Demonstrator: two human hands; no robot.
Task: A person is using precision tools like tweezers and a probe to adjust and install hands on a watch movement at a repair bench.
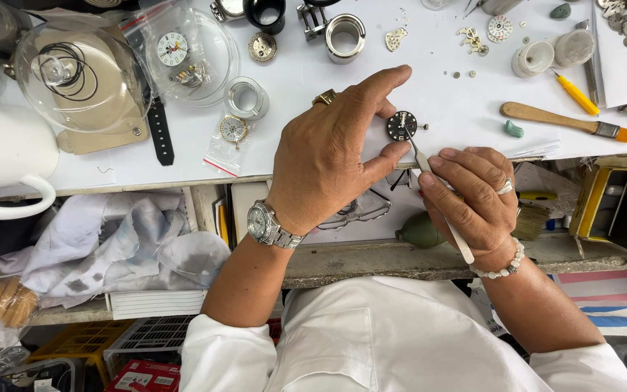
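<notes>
Your left hand [328, 156] pinches the small black watch dial [402, 125] by its rim between forefinger and thumb, just above the white bench top [444, 94], while your right hand [473, 199] is clenched on thin tweezers [421, 161] whose tips touch the dial's lower edge. Judging by looks, it's light, stiff, thin and easily scratched, so keep to the edge and off the face. Left of the grip: a clear zip bag [228, 141] with a red strip holding a gold-rimmed dial; lower right: a yellow open box [611, 210].
</notes>
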